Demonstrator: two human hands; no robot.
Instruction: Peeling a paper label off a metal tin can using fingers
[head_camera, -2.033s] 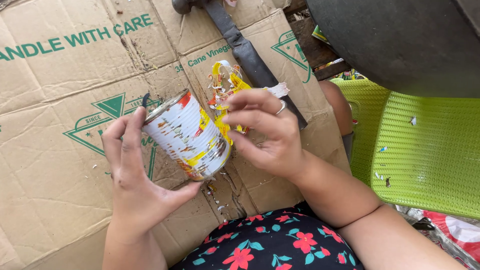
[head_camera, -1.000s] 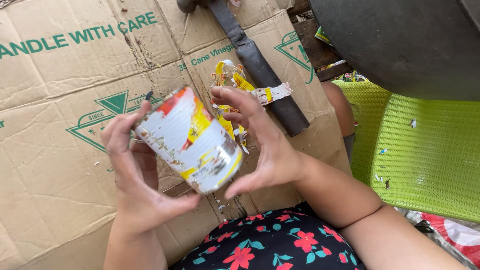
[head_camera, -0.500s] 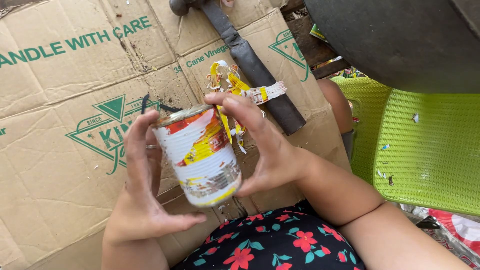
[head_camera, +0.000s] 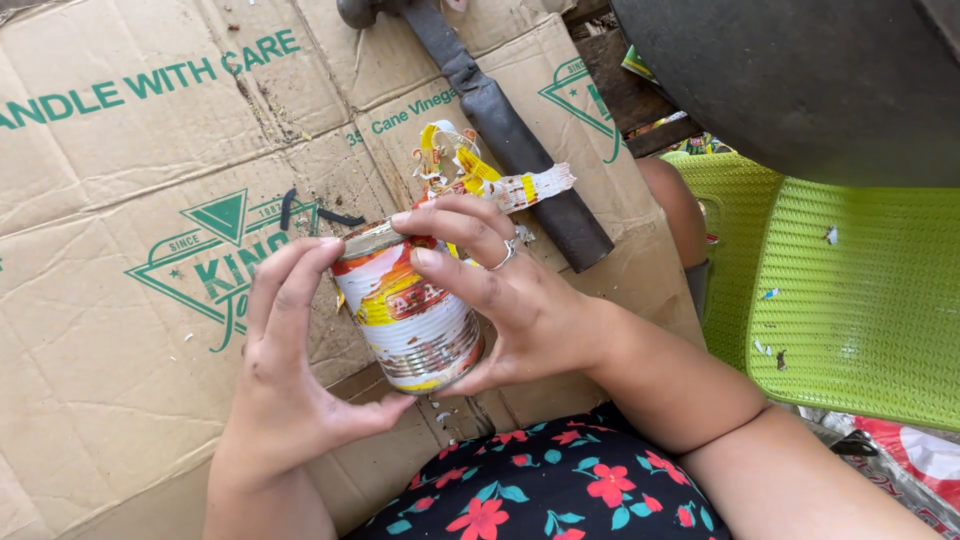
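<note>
Tin can (head_camera: 412, 312) sits between both hands, left hand (head_camera: 290, 370) and right hand (head_camera: 505, 290) gripping its sides.

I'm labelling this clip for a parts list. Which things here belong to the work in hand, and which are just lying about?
In hand:
- tin can with a half-torn label
- left hand and right hand, both gripping it
- peeled label scraps beside it

Lying about:
- flattened cardboard underneath
- dark bar-shaped tool
- green plastic chair
- large dark round object
</note>
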